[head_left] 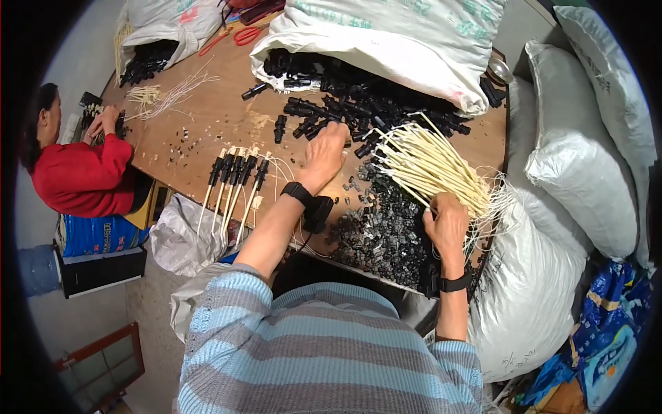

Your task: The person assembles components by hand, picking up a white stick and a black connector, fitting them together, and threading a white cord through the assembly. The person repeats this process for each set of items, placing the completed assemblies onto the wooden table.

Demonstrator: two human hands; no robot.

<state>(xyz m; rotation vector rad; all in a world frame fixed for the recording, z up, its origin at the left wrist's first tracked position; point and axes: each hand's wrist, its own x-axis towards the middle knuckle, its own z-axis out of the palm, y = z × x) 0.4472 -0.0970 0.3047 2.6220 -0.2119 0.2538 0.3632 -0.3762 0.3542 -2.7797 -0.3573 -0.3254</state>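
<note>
My left hand (325, 156) reaches to the near edge of a heap of black tubular plastic parts (324, 110). Its fingers are bent together and their tips are hidden, so what they grip does not show. My right hand (448, 222) is curled at the lower edge of a bundle of cream-coloured thin rods with white cords (431, 165); its fingertips are partly hidden too. Between my hands lies a pile of small dark, shiny clips (386, 231). Left of my left arm, several black parts fitted on cream rods (238, 169) lie in a row over the table's edge.
A white woven sack (393, 52) spills black parts at the back; another sack (176, 27) stands far left beside red scissors (246, 36). Loose cords (172, 96) lie near a co-worker in a red top (83, 172). Full grey-white sacks (579, 152) crowd the right side.
</note>
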